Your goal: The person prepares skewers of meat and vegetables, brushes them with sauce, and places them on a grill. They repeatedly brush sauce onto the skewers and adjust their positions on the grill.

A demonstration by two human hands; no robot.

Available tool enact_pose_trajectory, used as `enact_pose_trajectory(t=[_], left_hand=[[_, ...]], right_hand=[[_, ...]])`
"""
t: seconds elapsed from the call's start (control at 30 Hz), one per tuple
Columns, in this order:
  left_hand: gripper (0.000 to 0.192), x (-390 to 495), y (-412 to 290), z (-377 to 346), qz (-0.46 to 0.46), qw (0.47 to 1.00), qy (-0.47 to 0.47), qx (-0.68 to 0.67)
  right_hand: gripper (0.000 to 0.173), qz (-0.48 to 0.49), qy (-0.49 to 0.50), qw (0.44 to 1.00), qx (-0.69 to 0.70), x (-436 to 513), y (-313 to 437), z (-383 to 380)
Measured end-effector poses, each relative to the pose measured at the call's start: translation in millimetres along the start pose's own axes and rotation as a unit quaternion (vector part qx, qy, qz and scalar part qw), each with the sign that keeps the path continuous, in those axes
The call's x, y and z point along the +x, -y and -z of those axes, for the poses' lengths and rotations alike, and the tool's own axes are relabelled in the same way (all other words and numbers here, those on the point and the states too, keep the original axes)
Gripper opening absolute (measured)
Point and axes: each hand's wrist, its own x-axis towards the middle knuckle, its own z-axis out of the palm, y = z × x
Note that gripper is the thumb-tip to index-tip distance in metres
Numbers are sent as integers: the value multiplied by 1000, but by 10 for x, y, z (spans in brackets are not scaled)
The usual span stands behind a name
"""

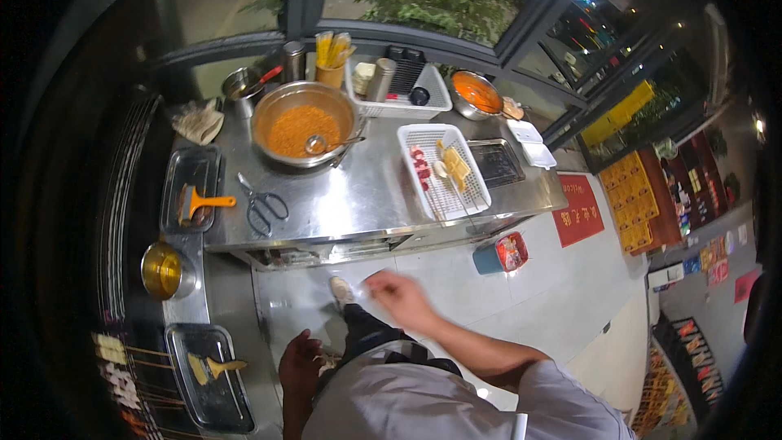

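Observation:
My right hand is in front of my body over the tiled floor, blurred, its fingers curled. Nothing shows in it, but its palm is hidden. Low at my left side hangs my left hand, empty, with its fingers bent and apart. It is nearest to a metal tray on which a yellow-handled brush lies. Ahead on the steel counter are black-handled scissors and a large metal bowl of orange-brown crumbly food with a ladle. A white plastic basket holds several skewers.
Skewers lie over the dark grill at left. Near them are a metal bowl of yellow liquid and an orange-handled brush. Another bowl of orange sauce stands at the back. A bin stands on the floor beyond the counter's front edge.

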Motion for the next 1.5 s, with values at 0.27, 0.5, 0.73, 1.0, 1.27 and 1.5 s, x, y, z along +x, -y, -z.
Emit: enact_pose_trajectory(t=[0.27,0.5,0.73,1.0,1.27,1.5], left_hand=[[39,854,502,-1054,-24,924,106,367],[19,2291,1519,-2115,-24,783,202,589],[28,2669,1747,-2593,-11,854,119,507],[29,2606,1686,-2774,22,827,120,549],[32,2373,1538,-2644,89,804,125,575],[30,2180,1418,-2625,87,826,134,541]], right_hand=[[38,-77,-263,939,-206,1278,-1112,2232],[40,-180,-39,958,-220,2136,-1469,2364],[27,93,198,881,-419,2130,-1391,2559],[30,-105,75,936,-328,1937,-1006,2720],[22,-103,-161,906,-378,1179,-968,3535],[24,-209,-177,956,-103,1138,-1326,3545]])
